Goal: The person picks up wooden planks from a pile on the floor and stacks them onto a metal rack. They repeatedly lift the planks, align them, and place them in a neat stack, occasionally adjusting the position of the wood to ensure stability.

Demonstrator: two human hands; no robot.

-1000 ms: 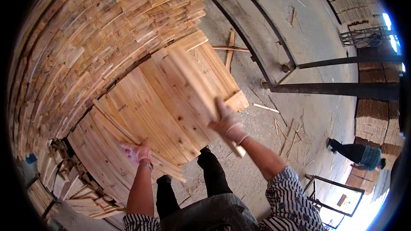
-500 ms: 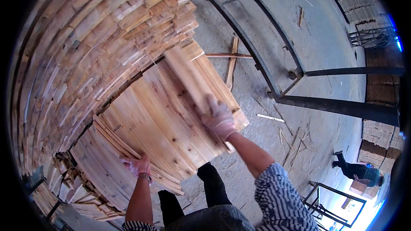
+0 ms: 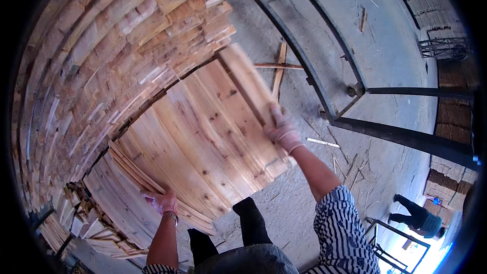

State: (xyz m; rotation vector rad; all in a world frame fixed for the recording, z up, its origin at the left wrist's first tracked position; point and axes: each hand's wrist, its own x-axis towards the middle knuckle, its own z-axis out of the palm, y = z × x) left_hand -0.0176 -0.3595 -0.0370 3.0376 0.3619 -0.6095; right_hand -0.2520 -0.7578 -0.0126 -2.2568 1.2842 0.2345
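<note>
My right hand (image 3: 283, 131), in a pale work glove, grips the near end of a wooden board (image 3: 248, 78) at the right end of a row of planks (image 3: 203, 132). That board sits slightly raised and tilted along the row's edge, its far end close to the tall lumber stack. At the lower left, my left hand (image 3: 163, 202), also gloved, closes around a few thin wooden strips (image 3: 137, 170). These strips lie lengthwise over the planks, between the pale boards and some greyer boards (image 3: 119, 193). My left fingertips are partly hidden.
A tall stack of lumber (image 3: 116, 40) rises along the left and far side. Right of the planks stands a dark metal frame (image 3: 299, 45) on a concrete floor (image 3: 385, 137) with scattered wood scraps. Another person (image 3: 418, 215) is at the far right, near a smaller metal frame (image 3: 401, 246).
My right hand has moved right with the board, from on top of the planks to the row's right edge. My left hand stays on the strips. The other person has shifted slightly.
</note>
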